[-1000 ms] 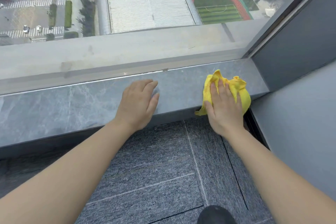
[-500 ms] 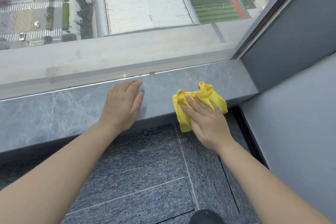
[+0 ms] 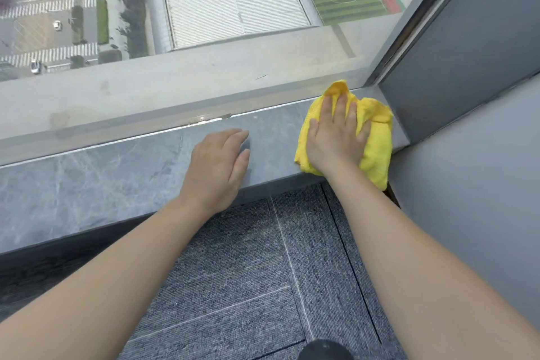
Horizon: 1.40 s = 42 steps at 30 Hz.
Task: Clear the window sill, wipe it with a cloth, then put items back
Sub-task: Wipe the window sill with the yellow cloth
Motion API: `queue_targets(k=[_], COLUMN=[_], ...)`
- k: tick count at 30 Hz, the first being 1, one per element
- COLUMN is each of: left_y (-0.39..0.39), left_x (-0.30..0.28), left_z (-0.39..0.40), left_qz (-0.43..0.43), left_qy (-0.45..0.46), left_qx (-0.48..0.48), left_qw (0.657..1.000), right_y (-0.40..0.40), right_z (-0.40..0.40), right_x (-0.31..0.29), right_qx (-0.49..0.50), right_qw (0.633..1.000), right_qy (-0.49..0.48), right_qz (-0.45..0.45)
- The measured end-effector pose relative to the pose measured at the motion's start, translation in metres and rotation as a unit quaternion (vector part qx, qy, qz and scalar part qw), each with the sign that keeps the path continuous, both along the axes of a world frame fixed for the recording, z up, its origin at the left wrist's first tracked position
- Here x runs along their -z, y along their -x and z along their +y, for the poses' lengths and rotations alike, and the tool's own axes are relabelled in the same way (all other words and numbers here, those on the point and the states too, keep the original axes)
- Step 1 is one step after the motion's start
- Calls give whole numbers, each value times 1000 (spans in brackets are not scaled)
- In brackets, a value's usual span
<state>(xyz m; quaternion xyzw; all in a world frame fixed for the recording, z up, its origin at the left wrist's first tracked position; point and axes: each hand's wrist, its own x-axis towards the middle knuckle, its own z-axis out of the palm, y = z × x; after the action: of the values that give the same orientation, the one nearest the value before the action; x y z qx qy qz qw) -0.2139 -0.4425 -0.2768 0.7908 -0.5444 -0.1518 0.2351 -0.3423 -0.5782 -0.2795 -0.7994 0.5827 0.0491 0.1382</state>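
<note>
Flat and unclenched, your right hand (image 3: 336, 140) presses the crumpled yellow microfibre cloth (image 3: 375, 152) at the grey marble sill's (image 3: 102, 181) right corner; unwiped sill stretches leftward, past your resting, empty left hand (image 3: 217, 165).

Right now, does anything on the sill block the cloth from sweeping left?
Only the left hand, resting flat on the sill just left of the yellow cloth under the right hand.

The crumpled cloth (image 3: 375, 152) is bright yellow. The stone window sill (image 3: 102, 184) is blue-grey with pale marble veining. The carpet-tile floor (image 3: 233, 286) is dark grey, finely ribbed, with lighter seams.
</note>
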Motion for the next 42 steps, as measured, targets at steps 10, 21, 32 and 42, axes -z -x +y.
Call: queue_targets(k=[10, 21, 32, 42], left_y=[-5, 2, 11, 13], left_x=[-5, -5, -1, -4], left_z=[0, -11, -32, -26], left_qz=[9, -7, -26, -1], left_qy=[10, 9, -13, -20], left_qx=[-58, -31, 28, 26], left_qw=[998, 999, 999, 999], right_y=[-24, 31, 34, 19], right_z=[50, 16, -41, -39], right_x=[0, 0, 0, -3], right_qx=[-287, -154, 41, 55], right_qw=[956, 988, 999, 998], right_qy=[1, 2, 2, 16], right_qz=[-56, 0, -18, -15])
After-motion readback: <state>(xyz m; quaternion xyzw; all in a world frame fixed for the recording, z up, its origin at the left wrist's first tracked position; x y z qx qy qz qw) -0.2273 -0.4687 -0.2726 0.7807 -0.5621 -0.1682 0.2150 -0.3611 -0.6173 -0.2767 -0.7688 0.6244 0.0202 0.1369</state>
